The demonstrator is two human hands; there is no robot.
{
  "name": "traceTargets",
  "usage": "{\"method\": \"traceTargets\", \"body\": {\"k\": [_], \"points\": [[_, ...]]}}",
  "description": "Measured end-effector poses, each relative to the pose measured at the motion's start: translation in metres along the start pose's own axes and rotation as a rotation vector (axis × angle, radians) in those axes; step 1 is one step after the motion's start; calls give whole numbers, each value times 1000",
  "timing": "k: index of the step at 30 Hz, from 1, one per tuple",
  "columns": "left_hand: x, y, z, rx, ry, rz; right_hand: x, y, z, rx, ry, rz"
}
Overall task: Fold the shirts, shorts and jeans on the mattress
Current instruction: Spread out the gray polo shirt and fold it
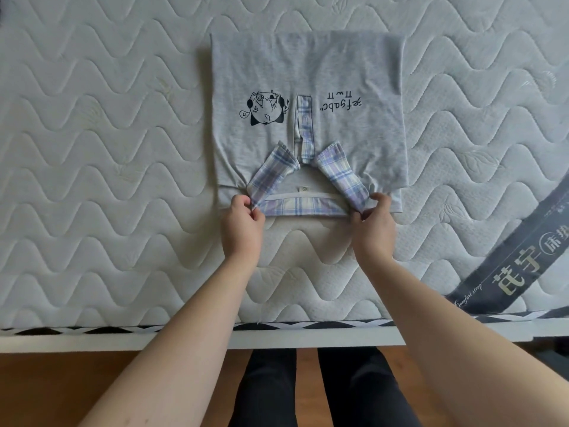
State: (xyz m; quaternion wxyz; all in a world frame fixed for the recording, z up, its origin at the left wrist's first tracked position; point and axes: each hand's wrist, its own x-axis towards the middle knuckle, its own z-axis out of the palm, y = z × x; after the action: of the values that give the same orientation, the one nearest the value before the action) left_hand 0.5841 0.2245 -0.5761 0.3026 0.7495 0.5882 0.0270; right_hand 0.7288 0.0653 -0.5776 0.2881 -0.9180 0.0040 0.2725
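One grey cotton polo shirt point(308, 87) lies mid-mattress, already folded square. Left hand point(243, 223) and right hand point(374, 224) each pinch a corner of its plaid collar point(303, 206), apparently tidying; no shorts or jeans in sight.

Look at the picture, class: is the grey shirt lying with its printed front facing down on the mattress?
No: the grey shirt shows its cartoon print and lettering facing up on the mattress.
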Motion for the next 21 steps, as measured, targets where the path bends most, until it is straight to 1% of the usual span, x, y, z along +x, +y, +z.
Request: {"method": "traceTargets", "body": {"k": [2, 4, 7, 9, 12, 14, 15, 19, 21], "points": [[0, -2, 2, 21, -50, -24, 0, -1, 0, 4, -27, 38], [4, -2, 3, -9, -103, -72, 0, -1, -1, 46, -56, 65], [18, -2, 3, -123, -217, -253, -2, 1, -4, 204, -88, 144], [24, -3, 3, -221, -269, -316, 1, 0, -6, 294, -77, 231], [27, -3, 2, -310, -319, -322, 9, -1, -9, 323, -121, 289], [30, -2, 1, -339, -320, -326, 15, 1, -11, 277, -155, 256], [31, -2, 0, -334, -306, -315, 17, 1, -13, 247, -148, 222], [31, -6, 0, -193, -244, -215, 20, 4, -14, 124, -43, 73], [28, -8, 2, -115, -217, -166, 19, 7, -12, 25, -77, 77]]}}
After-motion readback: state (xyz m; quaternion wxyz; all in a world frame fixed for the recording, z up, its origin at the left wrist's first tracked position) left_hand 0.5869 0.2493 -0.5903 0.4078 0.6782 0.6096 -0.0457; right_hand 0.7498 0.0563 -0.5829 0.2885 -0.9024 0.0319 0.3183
